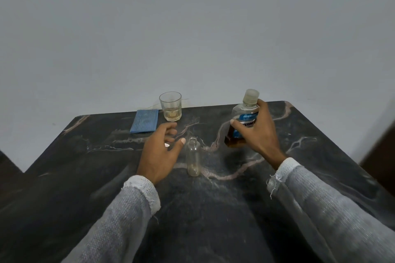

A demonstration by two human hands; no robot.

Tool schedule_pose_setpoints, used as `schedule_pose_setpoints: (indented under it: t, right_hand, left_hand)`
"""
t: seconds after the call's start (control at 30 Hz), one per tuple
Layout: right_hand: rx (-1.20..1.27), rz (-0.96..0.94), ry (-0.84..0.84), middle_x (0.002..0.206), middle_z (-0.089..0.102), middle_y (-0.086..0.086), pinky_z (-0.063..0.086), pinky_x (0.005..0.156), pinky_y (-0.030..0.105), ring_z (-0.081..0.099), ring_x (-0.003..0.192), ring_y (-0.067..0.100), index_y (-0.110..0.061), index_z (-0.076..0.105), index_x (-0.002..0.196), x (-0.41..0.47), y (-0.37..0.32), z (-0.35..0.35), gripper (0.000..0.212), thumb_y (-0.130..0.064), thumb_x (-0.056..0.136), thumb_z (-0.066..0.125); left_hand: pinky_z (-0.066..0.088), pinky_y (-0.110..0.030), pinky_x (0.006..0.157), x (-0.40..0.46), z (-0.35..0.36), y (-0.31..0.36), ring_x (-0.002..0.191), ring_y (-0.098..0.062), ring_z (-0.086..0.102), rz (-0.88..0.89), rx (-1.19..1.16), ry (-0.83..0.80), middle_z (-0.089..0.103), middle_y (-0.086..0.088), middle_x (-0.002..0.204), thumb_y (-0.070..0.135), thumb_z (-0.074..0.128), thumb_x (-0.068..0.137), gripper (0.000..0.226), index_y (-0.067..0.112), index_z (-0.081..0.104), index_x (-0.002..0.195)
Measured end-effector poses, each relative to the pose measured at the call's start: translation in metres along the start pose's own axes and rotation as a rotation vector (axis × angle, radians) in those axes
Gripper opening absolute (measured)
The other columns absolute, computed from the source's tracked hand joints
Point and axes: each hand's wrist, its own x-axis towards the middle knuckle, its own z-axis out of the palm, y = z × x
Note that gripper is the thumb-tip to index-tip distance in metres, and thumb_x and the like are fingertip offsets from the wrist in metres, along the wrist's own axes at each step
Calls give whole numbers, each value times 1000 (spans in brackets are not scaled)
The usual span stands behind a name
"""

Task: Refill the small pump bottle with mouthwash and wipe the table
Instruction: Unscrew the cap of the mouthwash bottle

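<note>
The small clear pump bottle (193,157) stands upright on the dark marble table (213,209) with its neck open and no pump on it. My left hand (160,151) hovers just left of it with loosely curled fingers and the thumb near the bottle's neck. A small white bit shows by those fingers; I cannot tell what it is. My right hand (259,134) grips the mouthwash bottle (244,117) around its blue label. That bottle has its cap on, leans slightly, and holds amber liquid low down.
A drinking glass (170,106) with a little pale liquid stands near the table's far edge by the wall. A folded blue cloth (145,120) lies just left of it. The table's edges fall away at left and right.
</note>
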Motion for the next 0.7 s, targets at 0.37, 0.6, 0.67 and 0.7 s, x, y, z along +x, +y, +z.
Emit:
schedule_pose_setpoints:
  t: [0.37,0.6,0.67,0.7]
  right_hand:
    - [-16,-57,-94,136,50,-1,49,100,36,53,121,15,-22,31,142,-104,-34,-31,83,-36,76,79]
    - [-58,-125,-145,132,50,0,50,98,36,53,118,14,-21,30,143,-145,-49,-26,84,-37,75,78]
    - [-72,-135,-143,131,51,-1,50,98,36,53,117,13,-23,31,142,-153,-50,-25,84,-37,75,78]
    - [-77,-138,-145,131,52,-2,50,98,37,53,117,12,-23,31,142,-158,-51,-24,83,-37,75,79]
  left_hand:
    - [54,-32,90,-100,29,26,101,-1,60,-30,-134,-87,60,13,111,23,72,85,46,29,52,126]
    - [47,-32,100,-119,50,30,118,-6,53,-24,-156,-218,56,11,129,30,78,78,68,29,43,136]
    - [45,-31,103,-121,55,30,121,-6,52,-26,-192,-243,56,11,131,32,80,75,72,28,43,136]
    - [45,-30,103,-122,57,30,120,-5,53,-31,-208,-251,57,12,130,30,80,74,71,29,44,135]
